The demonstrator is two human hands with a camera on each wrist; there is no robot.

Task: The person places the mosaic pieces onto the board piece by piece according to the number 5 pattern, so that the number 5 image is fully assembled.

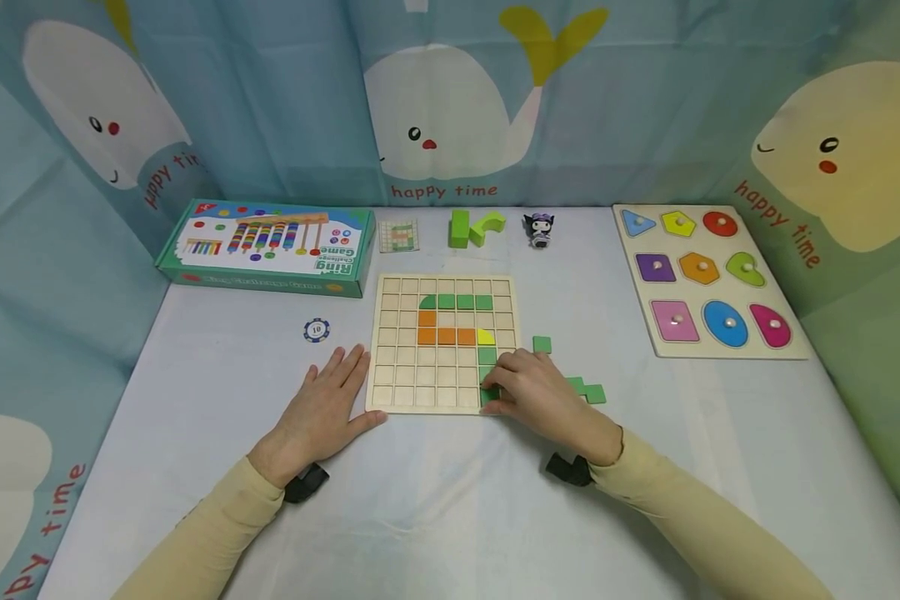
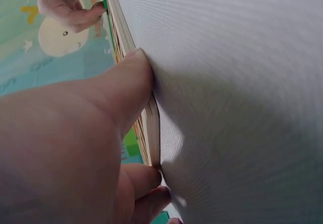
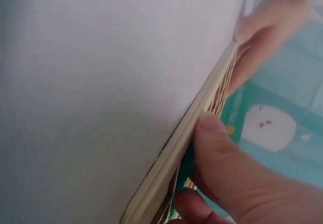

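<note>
A square wooden grid board lies in the middle of the table. Green tiles, orange tiles and one yellow tile sit in its cells, some with a rounded corner. My left hand rests at the board's near left corner, fingers extended along the left edge and thumb at the front edge. At the near right corner, my right hand pinches a green square tile between thumb and fingertips, low over the cells. The hand partly hides that tile and the column beneath.
Loose green tiles lie right of the board. Behind it are a pattern card, green blocks and a figurine. A game box and poker chip are left; a shape puzzle is right.
</note>
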